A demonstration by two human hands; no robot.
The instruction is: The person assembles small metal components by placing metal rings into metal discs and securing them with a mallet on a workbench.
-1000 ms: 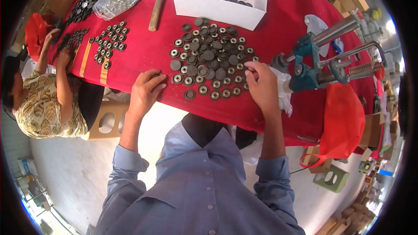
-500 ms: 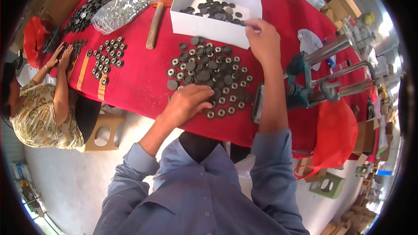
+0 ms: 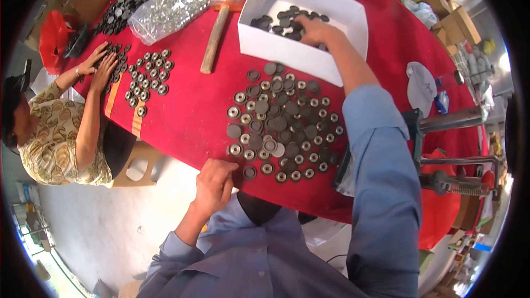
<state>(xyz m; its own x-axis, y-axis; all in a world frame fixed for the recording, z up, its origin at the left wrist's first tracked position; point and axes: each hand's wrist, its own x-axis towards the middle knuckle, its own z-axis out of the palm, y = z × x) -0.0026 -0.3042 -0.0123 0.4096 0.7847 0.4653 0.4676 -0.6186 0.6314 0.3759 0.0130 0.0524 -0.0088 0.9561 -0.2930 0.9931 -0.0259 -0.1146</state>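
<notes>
My right hand (image 3: 318,31) reaches over the near wall of a white cardboard box (image 3: 298,65). Its fingers are bent down among dark round discs (image 3: 287,24) inside; what is between the fingertips is hidden. At the table's near edge, my left hand (image 3: 215,183) is curled closed, its palm side out of sight. Beside it on the red cloth lies a spread of dark round caps (image 3: 276,124), some plain and dark, others showing a metal ring with a centre hole (image 3: 281,176). One paler disc (image 3: 277,149) is among them.
A hammer (image 3: 216,38) and a clear bag of shiny metal parts (image 3: 171,12) lie farther left. Another person's hands (image 3: 102,69) work on dark pieces beside ringed caps (image 3: 149,77). A metal press (image 3: 450,123) stands right, near a white cap (image 3: 421,87).
My right hand has gone from the box's near rim down into its discs. My left hand has drawn back from the cap pile to the table edge and curled. The whole view has shifted.
</notes>
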